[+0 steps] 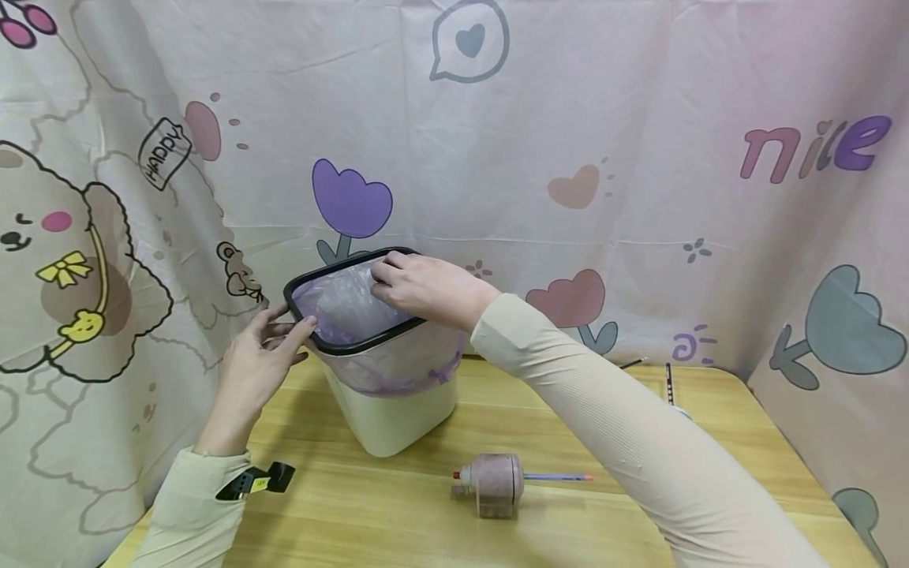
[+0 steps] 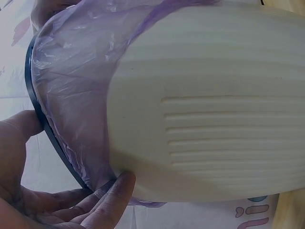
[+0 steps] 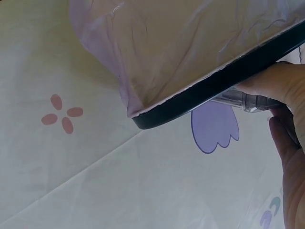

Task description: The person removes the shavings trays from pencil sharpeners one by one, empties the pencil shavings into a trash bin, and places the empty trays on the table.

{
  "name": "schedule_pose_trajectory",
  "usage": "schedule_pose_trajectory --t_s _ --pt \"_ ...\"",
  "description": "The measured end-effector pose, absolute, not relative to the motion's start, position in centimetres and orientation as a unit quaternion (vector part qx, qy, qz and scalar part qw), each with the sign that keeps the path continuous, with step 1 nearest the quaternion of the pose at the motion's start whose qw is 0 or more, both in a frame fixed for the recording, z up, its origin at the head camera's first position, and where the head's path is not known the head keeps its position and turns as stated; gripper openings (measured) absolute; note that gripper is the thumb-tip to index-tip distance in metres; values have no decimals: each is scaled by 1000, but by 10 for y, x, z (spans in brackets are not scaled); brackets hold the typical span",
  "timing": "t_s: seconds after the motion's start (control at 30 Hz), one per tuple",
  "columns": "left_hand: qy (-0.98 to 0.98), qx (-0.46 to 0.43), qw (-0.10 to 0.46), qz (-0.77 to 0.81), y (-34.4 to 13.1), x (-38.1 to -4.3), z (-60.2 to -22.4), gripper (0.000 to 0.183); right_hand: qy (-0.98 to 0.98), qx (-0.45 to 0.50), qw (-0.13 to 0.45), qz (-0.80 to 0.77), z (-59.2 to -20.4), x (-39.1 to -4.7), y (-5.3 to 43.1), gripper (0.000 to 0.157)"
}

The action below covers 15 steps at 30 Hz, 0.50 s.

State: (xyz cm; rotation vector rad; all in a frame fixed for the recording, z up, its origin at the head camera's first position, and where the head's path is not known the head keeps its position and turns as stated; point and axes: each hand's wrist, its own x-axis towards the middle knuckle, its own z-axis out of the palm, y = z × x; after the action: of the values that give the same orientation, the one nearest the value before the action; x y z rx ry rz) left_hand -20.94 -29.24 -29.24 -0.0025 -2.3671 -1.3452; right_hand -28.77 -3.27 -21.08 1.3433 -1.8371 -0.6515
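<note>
A cream trash can (image 1: 398,418) stands on the table, tilted in the head view, with a black rim (image 1: 369,344) and a thin purple bag (image 1: 341,312) lining it and folded over outside. My left hand (image 1: 259,355) holds the can's near left corner, thumb at the rim (image 2: 35,95) and fingertips (image 2: 121,186) against the outer side. Over the opening, my right hand (image 1: 426,288) has its fingers curled. In the right wrist view it grips a piece of clear ridged plastic (image 3: 233,99) just past the rim; most of that piece is hidden.
A pinkish pencil sharpener (image 1: 497,485) with a pencil (image 1: 557,476) in it lies in front of the can. Behind the right sleeve, a dark pencil (image 1: 669,384) shows near the table's back edge. Patterned cloth (image 1: 639,87) hangs at the back and sides.
</note>
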Motion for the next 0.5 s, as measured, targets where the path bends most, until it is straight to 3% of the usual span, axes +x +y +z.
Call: schedule_pose_trajectory --t_s 0.5 --pt "-847 -7 208 -490 -291 -208 -293 78 -729 518 379 -238 -210 -286 -29 28"
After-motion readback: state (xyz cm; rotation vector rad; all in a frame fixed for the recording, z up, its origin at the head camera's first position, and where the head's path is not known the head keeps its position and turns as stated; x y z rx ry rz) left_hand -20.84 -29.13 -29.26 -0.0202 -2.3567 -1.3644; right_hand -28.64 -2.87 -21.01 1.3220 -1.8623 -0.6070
